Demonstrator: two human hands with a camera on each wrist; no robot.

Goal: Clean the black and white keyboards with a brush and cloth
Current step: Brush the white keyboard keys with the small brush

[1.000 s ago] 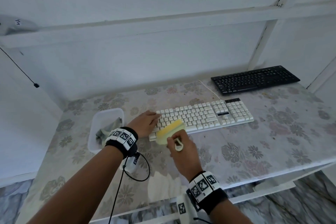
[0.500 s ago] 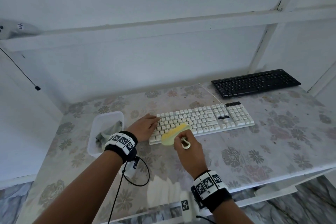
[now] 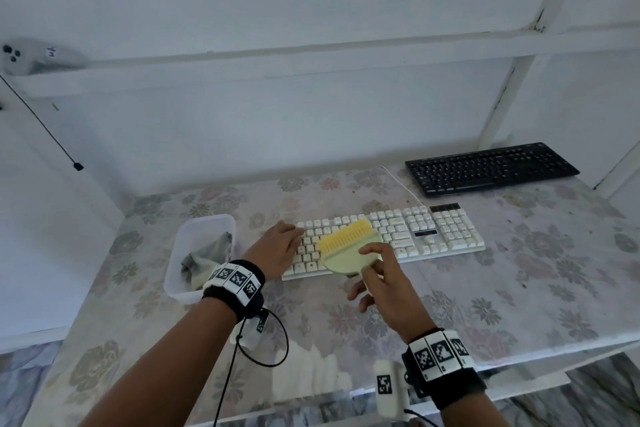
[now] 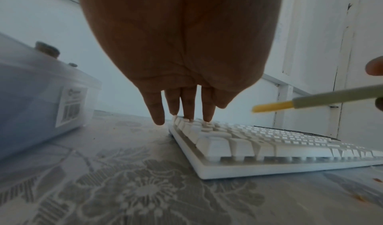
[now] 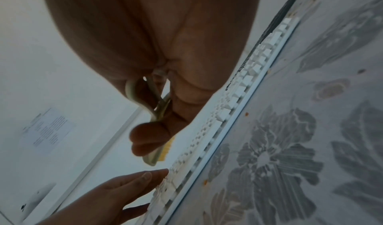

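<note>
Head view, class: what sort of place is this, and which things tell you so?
Probably a plain indoor work table set up for cleaning: two keyboards, white and black, lie on a floral tablecloth beneath a bare white shelf.

My left hand [image 3: 277,248] lies flat, fingers [image 4: 189,107] straight and close together, tips resting on the left end of the white keyboard [image 3: 408,236]. Left forearm reaches in from lower left, wrist banded. My right hand [image 3: 381,279] is raised above the keyboard's near edge, thumb and fingers curled round the brush [image 3: 346,246], pinching its handle. Right forearm comes up from lower right, wrist banded too. Hands near each other, not touching.
</note>
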